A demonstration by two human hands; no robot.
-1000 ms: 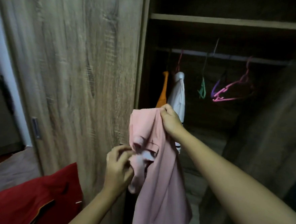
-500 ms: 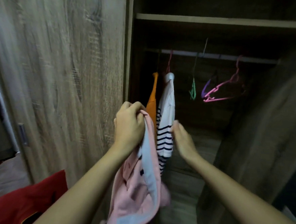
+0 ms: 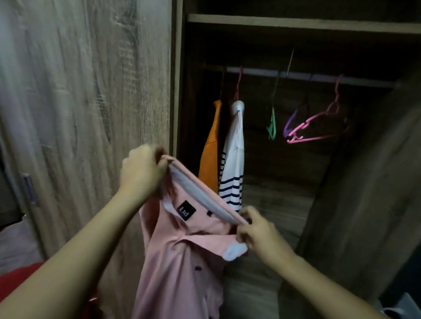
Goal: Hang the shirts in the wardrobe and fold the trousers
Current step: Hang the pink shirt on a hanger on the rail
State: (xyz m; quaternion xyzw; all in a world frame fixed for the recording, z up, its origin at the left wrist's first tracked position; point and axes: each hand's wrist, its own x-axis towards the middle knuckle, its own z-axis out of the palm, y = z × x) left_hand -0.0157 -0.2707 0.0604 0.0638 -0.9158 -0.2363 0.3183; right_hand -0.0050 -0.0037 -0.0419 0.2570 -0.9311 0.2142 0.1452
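Note:
I hold a pink shirt [image 3: 181,269] with a pale collar and a dark neck label in front of the open wardrobe. My left hand [image 3: 142,170] grips the collar's upper left end. My right hand [image 3: 256,231] pinches the collar's lower right end, so the collar is stretched between them and the body hangs down. On the rail [image 3: 305,76] inside hang an orange shirt [image 3: 211,157] and a white shirt with dark stripes [image 3: 234,161]. Empty hangers dangle to the right: a green hanger [image 3: 272,125], a purple hanger [image 3: 289,122] and a pink hanger [image 3: 316,129].
The wardrobe's wooden door [image 3: 84,100] fills the left side, and a second door panel [image 3: 381,196] stands at the right. A shelf [image 3: 313,25] runs above the rail. A red cloth [image 3: 9,282] lies at the lower left on a pale surface [image 3: 6,247].
My right hand, which had let go, has taken hold of the collar's right end. The shirt's neck is now spread open between both hands, showing the label.

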